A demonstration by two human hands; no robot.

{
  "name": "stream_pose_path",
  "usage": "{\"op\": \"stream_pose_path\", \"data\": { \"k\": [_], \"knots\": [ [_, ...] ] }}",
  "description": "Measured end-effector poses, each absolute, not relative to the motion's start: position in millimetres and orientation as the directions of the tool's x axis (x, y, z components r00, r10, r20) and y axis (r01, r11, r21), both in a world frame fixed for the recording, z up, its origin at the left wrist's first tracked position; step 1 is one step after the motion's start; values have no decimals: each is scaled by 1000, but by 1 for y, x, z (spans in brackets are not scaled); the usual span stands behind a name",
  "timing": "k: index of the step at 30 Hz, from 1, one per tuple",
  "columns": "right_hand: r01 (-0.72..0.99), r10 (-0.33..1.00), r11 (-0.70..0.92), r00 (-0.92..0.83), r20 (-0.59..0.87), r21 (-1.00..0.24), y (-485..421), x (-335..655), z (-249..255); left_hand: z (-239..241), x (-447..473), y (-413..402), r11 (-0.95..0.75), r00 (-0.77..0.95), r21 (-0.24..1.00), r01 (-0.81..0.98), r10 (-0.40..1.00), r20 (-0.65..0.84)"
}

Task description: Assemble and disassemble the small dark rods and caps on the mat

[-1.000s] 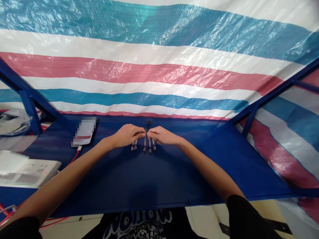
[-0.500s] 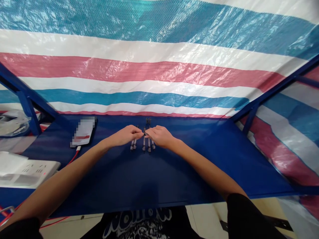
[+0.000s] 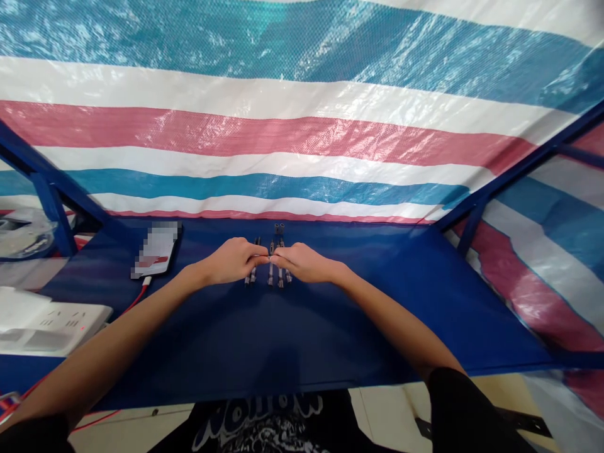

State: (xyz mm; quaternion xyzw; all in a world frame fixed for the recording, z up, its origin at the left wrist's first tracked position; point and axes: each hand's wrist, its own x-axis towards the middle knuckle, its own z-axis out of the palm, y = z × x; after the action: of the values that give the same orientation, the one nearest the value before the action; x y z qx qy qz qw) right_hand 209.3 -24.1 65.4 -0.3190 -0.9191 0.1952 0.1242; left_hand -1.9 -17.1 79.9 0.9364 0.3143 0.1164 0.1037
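Observation:
My left hand and my right hand meet fingertip to fingertip over the middle of the table. Both are closed in a pinch, and whatever lies between the fingertips is too small or hidden to make out. Below and between them several slim pen-like pieces lie in a row, pale along the body and dark at the ends. One such piece sits directly under the fingertips. Another slim piece is beside my left fingers, partly covered. Just beyond the hands are two small dark ring-ended pieces.
On the left of the blue table a phone is plugged into a red cable. A white power strip is nearer to me. A striped tarpaulin rises behind, with blue metal braces at the sides.
My fingertips have come together in a tighter pinch and shifted slightly towards me. The right hand has turned a little. The pieces on the table keep their layout.

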Motion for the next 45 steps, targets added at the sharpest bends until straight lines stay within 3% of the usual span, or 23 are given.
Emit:
{"op": "stream_pose_path", "data": {
  "k": [8, 13, 17, 19, 21, 23, 26, 29, 33, 39, 45],
  "knots": [
    [375, 612, 537, -790, 42, -756, -23, 213, 67, 74, -6, -17, -846, 828, -29, 532, 513, 225],
    [171, 552, 141, -832, -66, -975, -21, 214, 58, 77, -5, -25, -855, 840, -116, 506, 458, 291],
    [113, 435, -198, -880, -191, -974, -20, 211, 52, 75, -7, -25, -855, 860, -183, 485, 429, 277],
    [138, 465, -219, -856, -228, -966, -20, 209, 52, 73, -9, -21, -856, 852, -150, 495, 444, 279],
    [206, 620, -74, -757, -207, -976, -22, 206, 54, 69, -11, -13, -846, 820, -46, 531, 500, 277],
    [372, 788, 212, -612, -67, -904, -22, 203, 54, 66, -13, -4, -807, 775, 117, 579, 589, 230],
    [631, 809, 570, -545, 222, -526, -22, 202, 50, 66, -16, 7, -703, 725, 372, 606, 681, 106],
    [685, 706, 697, -605, 367, -212, -20, 203, 43, 71, -16, 7, -600, 701, 540, 590, 713, 26],
    [629, 539, 777, -697, 473, 42, -18, 205, 39, 78, -12, 0, -530, 703, 621, 577, 710, -48],
    [577, 417, 790, -754, 507, 208, -20, 206, 42, 79, -11, -2, -507, 749, 685, 523, 657, -85],
    [555, 426, 816, -767, 479, 162, -20, 206, 40, 81, -13, 0, -385, 759, 763, 519, 619, -204]
  ]
}}
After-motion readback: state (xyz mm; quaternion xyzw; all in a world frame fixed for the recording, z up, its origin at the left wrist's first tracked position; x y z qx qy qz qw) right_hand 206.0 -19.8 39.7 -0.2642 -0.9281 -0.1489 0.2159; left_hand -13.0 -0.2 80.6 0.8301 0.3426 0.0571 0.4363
